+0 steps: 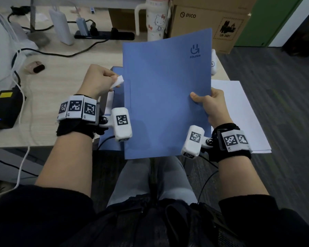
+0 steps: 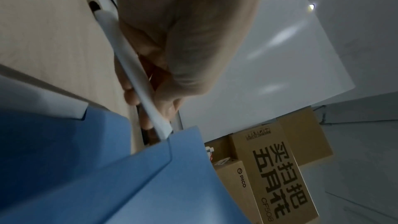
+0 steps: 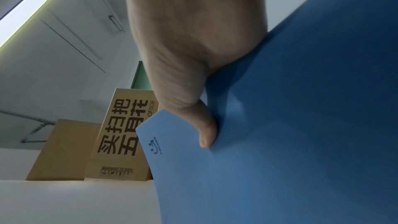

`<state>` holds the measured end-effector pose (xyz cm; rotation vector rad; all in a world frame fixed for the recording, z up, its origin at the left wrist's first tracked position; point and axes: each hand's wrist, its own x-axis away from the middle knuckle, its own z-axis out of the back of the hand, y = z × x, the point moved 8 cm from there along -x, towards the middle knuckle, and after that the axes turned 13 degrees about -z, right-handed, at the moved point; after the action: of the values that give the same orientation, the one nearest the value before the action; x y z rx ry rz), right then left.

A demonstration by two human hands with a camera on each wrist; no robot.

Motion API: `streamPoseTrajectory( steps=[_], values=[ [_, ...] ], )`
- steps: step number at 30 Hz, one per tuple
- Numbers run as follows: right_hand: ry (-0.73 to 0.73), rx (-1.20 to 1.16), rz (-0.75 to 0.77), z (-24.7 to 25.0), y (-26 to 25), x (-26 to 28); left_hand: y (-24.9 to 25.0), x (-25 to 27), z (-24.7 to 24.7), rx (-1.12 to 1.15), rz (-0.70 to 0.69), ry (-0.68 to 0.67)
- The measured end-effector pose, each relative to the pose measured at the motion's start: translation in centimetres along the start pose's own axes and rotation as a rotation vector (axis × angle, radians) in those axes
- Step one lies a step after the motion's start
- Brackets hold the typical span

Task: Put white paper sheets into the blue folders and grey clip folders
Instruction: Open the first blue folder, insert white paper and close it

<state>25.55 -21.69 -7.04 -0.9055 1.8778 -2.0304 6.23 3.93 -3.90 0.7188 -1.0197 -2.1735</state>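
Mid-frame, our right hand (image 1: 211, 106) pinches the raised blue folder (image 1: 166, 97) by its right edge; our left hand (image 1: 96, 80) pinches white paper (image 1: 117, 82) at its left edge. Right of them lies a white sheet stack (image 1: 243, 111); cardboard boxes (image 1: 209, 20) stand upper right.

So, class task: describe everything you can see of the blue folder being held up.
The blue folder looks like matte card, with a dark logo and the word FOLDER in its far right corner. It is closed, raised and tilted above the desk edge. The right hand grips its right edge, thumb on the cover; the left hand pinches white paper at its left edge.
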Motion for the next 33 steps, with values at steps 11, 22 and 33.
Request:
streamPoseTrajectory(
  steps=[11, 22, 33],
  values=[
    [0.004, -0.073, -0.009, -0.8, 0.2, 0.2, -0.2, 1.6, -0.8, 0.325, 0.156, 0.139],
    [0.021, -0.105, 0.025, -1.5, -0.6, 0.3, -0.5, 3.6, -3.1, 0.694, 0.302, 0.304],
    [0.067, -0.112, 0.018, -1.2, -0.6, 0.4, -0.5, 3.3, -3.7, 0.634, 0.241, 0.204]
  ],
)
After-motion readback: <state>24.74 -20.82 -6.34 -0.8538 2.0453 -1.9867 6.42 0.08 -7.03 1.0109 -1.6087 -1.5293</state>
